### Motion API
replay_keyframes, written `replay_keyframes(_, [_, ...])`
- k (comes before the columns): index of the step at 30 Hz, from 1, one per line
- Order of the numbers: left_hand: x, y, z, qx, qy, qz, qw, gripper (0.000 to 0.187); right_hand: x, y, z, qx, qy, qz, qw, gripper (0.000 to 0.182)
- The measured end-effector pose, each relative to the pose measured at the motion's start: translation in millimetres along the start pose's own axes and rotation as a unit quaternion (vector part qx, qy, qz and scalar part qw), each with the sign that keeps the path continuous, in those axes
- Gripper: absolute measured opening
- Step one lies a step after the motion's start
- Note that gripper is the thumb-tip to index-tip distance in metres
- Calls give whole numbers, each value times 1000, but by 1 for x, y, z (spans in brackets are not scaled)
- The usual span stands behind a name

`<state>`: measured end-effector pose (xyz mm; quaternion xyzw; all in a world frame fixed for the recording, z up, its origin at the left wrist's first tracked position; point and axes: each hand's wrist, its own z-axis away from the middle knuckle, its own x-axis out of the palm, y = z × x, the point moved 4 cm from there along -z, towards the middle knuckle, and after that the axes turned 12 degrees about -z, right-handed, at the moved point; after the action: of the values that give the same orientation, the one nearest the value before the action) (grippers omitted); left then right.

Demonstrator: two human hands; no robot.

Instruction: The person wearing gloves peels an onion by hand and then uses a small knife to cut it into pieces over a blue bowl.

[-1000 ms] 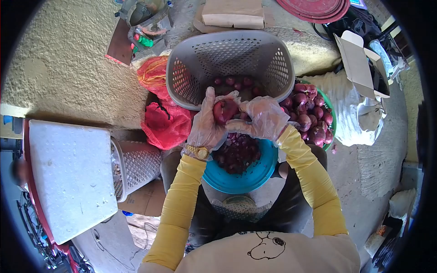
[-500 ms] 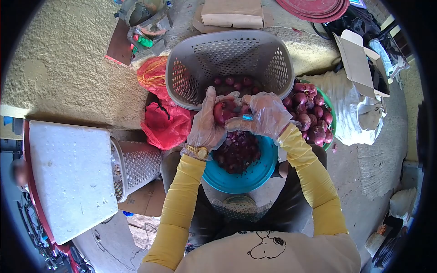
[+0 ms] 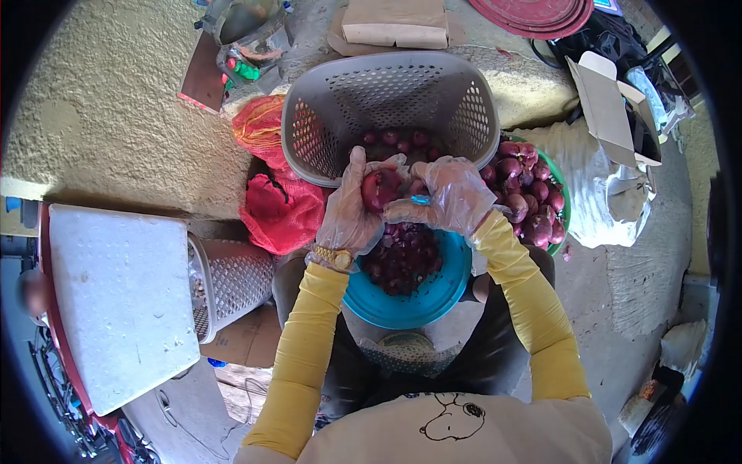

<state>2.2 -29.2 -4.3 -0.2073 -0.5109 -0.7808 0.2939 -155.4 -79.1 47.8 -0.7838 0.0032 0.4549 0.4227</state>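
Both of my hands wear clear plastic gloves and meet above a blue basin (image 3: pixel 406 313). In my left hand (image 3: pixel 349 213) a red onion (image 3: pixel 379 190) is gripped between thumb and fingers. My right hand (image 3: pixel 454 197) is closed right beside the onion, around a small bright blue object (image 3: pixel 420 199); most of that object is hidden by the fingers. Many small dark red onions (image 3: pixel 402 261) lie in the basin below. Just beyond my hands stands a grey perforated basket (image 3: pixel 386 93) with several onions (image 3: pixel 403 142) at its bottom.
Right of the basket, a green basin (image 3: pixel 567 203) is heaped with red onions (image 3: pixel 529 189), next to a white sack (image 3: pixel 610 189). A red mesh bag (image 3: pixel 286 209) lies to the left. A white foam box (image 3: pixel 120 301) and a light perforated basket (image 3: pixel 239 282) stand farther left.
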Motion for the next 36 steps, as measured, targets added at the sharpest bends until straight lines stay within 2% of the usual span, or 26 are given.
replay_keyframes(9, [-3,-2,-3,14,-8,-31,999,68,-4,1,0,16,9,16,1000,76])
replay_keyframes(11, [-3,-4,-3,13,-6,-34,999,68,-5,-3,-2,35,-7,-18,999,72])
replay_keyframes(13, [-3,-2,-3,50,13,-74,996,68,-4,0,-3,51,-21,-2,998,71])
replay_keyframes(15, [-4,-1,-2,31,-1,-55,998,67,-2,2,-2,68,-38,12,997,70])
replay_keyframes(18, [-4,-1,-3,14,-16,-38,999,66,0,2,-2,64,-47,-47,996,66])
replay_keyframes(20, [-3,-1,-2,15,-18,-41,999,66,-1,-1,-3,45,-31,-106,993,56])
replay_keyframes(22, [1,4,2,76,-5,-158,984,65,3,1,-1,34,-29,-83,996,55])
replay_keyframes(23, [1,4,1,77,-5,-159,984,65,5,2,0,22,-26,-58,998,55])
replay_keyframes(25, [-2,-1,-3,19,5,14,1000,64,6,3,0,9,-55,-45,997,56])
replay_keyframes(27, [-5,-2,-4,17,-2,22,1000,63,8,2,0,-4,-84,-31,996,57])
replay_keyframes(30, [-7,-1,-4,14,-9,28,999,62,4,-3,-1,-10,-68,-21,997,61])
replay_keyframes(32, [-4,1,0,13,-8,24,1000,61,-2,-5,-2,9,-21,-9,1000,66])
replay_keyframes(36, [3,2,3,-31,-21,0,999,62,-4,-2,-1,18,1,12,1000,71])
